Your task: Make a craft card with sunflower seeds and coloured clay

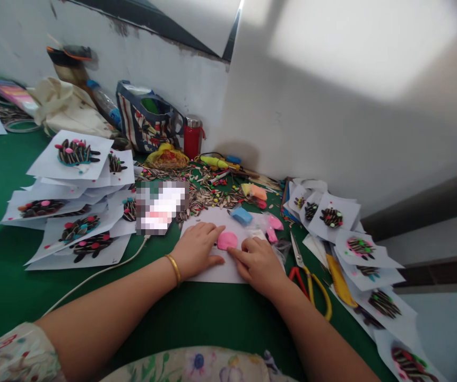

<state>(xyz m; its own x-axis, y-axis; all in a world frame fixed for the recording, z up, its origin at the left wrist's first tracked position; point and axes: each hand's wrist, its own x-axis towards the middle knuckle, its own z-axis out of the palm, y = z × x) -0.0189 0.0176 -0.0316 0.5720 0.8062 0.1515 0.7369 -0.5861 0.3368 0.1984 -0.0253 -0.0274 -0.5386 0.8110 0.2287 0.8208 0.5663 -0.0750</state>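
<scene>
A flattened piece of pink modelling clay point(227, 241) lies on a sheet of white paper point(212, 274) in front of me. My left hand point(198, 247) rests on the paper at the clay's left, fingers stretched out and thumb apart. With its index finger, my right hand point(258, 263) touches the clay's lower right edge; its other fingers are bent and nothing shows in them. Beyond the right hand are a block of blue clay point(241, 215), a white lump point(257, 233) partly hidden by the fingers, and more pink clay point(275, 224).
Scissors point(308, 273) and a yellow-handled knife point(339, 281) lie at the right. Paper stacks with seed figures stand left point(69, 183) and right point(342, 204). Behind are a phone point(163, 208) with cable, sunflower seeds point(202, 197), a red flask point(192, 139) and a bag point(144, 119).
</scene>
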